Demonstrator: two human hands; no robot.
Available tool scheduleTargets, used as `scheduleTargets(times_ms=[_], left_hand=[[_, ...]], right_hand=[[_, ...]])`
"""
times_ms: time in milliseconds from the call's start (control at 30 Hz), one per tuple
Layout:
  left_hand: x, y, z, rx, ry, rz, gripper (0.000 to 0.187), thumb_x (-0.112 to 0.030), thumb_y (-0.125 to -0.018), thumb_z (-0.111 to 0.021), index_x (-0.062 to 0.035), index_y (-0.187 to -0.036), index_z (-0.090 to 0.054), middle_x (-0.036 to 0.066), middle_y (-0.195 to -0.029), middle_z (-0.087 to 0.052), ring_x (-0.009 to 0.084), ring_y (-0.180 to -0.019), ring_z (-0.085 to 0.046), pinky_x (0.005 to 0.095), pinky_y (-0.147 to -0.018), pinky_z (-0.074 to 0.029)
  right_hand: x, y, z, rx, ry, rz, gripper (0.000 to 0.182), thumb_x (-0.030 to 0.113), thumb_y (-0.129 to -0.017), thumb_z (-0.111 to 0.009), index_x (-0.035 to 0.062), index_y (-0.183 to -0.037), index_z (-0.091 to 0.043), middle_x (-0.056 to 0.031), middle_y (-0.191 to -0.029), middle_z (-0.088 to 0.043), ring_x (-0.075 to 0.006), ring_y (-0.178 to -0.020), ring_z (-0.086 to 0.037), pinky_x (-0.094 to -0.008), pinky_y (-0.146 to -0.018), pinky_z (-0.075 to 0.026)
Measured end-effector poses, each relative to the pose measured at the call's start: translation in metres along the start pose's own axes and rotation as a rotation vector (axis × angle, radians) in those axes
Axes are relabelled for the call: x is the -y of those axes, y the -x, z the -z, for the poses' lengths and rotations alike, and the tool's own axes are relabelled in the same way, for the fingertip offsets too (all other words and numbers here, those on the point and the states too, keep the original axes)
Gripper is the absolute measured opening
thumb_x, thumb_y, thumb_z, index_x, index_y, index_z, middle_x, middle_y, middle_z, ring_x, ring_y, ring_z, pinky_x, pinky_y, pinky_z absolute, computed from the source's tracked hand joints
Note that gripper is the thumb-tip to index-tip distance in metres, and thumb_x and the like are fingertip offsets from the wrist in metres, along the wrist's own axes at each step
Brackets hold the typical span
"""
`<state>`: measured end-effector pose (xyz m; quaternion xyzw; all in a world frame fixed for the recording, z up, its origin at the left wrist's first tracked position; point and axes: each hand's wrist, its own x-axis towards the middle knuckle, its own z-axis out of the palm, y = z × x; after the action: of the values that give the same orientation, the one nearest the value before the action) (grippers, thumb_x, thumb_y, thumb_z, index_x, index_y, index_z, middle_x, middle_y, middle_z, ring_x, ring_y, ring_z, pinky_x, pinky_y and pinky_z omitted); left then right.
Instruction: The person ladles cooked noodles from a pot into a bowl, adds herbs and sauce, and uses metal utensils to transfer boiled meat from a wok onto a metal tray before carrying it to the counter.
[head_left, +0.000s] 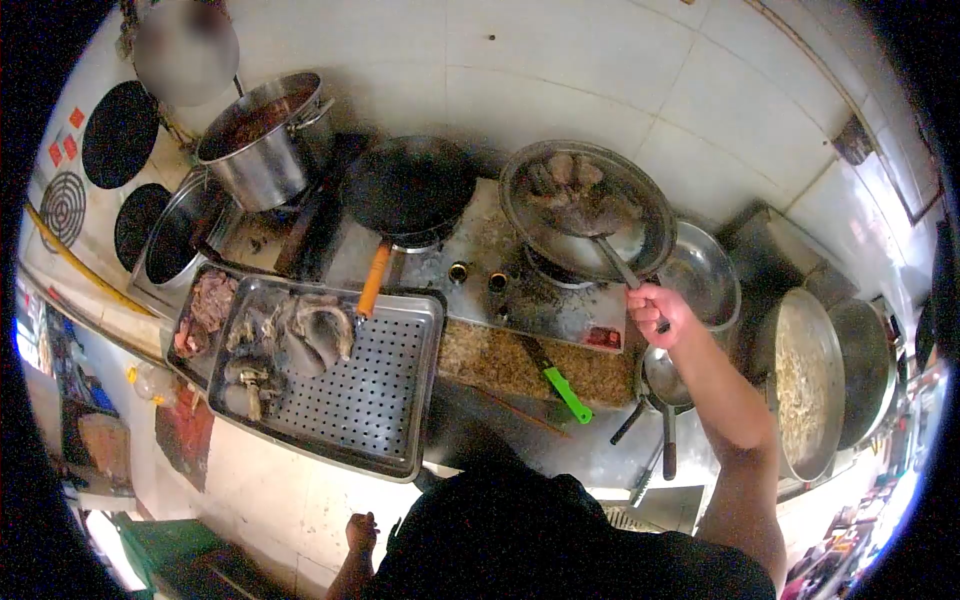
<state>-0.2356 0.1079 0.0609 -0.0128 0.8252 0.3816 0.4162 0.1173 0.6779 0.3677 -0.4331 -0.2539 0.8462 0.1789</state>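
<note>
My right hand [664, 314] is closed around the handle of a long-handled ladle [620, 262]. The ladle's head lies inside a large round pan [655, 200] on the stove, against chunks of meat [570, 172] and some liquid. Whether that head is solid or pierced, I cannot make out. Low beside my body hangs my left hand [362, 531], fingers curled in, with nothing visible in it. A perforated metal tray [345, 415], holding pale grey meat pieces [310, 335], sits above it in the view.
A black wok [408, 190] with a wooden handle and a tall steel pot [262, 170] stand left of the pan. A green-handled knife [568, 395] lies on the counter edge. Ladles [668, 385] and a wide pan of pale shreds [805, 400] are at the right.
</note>
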Motion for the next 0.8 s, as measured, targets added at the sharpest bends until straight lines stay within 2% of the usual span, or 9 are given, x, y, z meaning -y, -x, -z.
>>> scheduleTargets(times_ms=[67,267,467,567,633,800], left_hand=[[0.007,-0.009,0.002,0.013,0.022,-0.082,0.024,-0.018,-0.079,-0.059,0.0034,-0.08,-0.048,0.012,-0.063,-0.054,0.018,-0.05,-0.053,0.028,-0.042,-0.046],[0.003,-0.024,-0.003,0.027,0.1,-0.021,0.026,-0.02,-0.079,-0.058,0.0036,-0.079,-0.048,0.012,-0.062,-0.054,0.0178,-0.05,-0.053,0.028,-0.043,-0.046],[0.003,-0.038,-0.004,0.087,0.075,-0.156,0.026,-0.021,-0.079,-0.057,0.0032,-0.079,-0.048,0.011,-0.062,-0.054,0.0181,-0.049,-0.053,0.0282,-0.043,-0.047],[-0.006,-0.037,-0.004,0.095,-0.001,-0.179,0.027,-0.022,-0.08,-0.055,0.0036,-0.079,-0.048,0.011,-0.062,-0.054,0.018,-0.05,-0.053,0.0286,-0.044,-0.047],[-0.014,-0.036,-0.003,0.081,-0.015,-0.159,0.027,-0.022,-0.08,-0.056,0.0038,-0.08,-0.048,0.011,-0.062,-0.054,0.018,-0.05,-0.053,0.0286,-0.044,-0.047],[-0.007,-0.033,0.001,0.081,0.033,-0.16,0.026,-0.021,-0.079,-0.056,0.0043,-0.08,-0.049,0.011,-0.061,-0.054,0.0181,-0.049,-0.053,0.0286,-0.044,-0.047]], right_hand=[[-0.005,0.007,0.0,-0.044,0.048,0.034,0.016,0.017,-0.079,-0.051,0.0113,-0.066,-0.044,0.0063,-0.052,-0.042,-0.0015,-0.036,-0.035,-0.0156,-0.027,-0.028],[-0.017,0.032,0.002,-0.088,0.068,0.06,0.02,0.02,-0.079,-0.053,0.0121,-0.062,-0.044,0.0069,-0.046,-0.039,-0.0017,-0.033,-0.034,-0.0154,-0.026,-0.028],[-0.019,0.062,-0.013,-0.057,-0.004,0.06,0.021,0.022,-0.08,-0.051,0.0126,-0.063,-0.044,0.0069,-0.045,-0.038,-0.0015,-0.033,-0.035,-0.0157,-0.025,-0.027],[-0.02,0.067,-0.014,-0.073,-0.085,0.062,0.021,0.022,-0.081,-0.05,0.0126,-0.064,-0.044,0.0069,-0.045,-0.038,-0.0016,-0.032,-0.034,-0.0157,-0.024,-0.026],[-0.021,0.068,-0.008,0.051,0.027,0.048,0.022,0.022,-0.082,-0.05,0.0122,-0.063,-0.044,0.0066,-0.045,-0.038,-0.0024,-0.031,-0.034,-0.0164,-0.023,-0.026],[-0.027,0.075,-0.014,0.005,-0.038,0.029,0.022,0.022,-0.082,-0.05,0.0115,-0.064,-0.044,0.0053,-0.044,-0.039,-0.0037,-0.031,-0.034,-0.0176,-0.023,-0.025]])
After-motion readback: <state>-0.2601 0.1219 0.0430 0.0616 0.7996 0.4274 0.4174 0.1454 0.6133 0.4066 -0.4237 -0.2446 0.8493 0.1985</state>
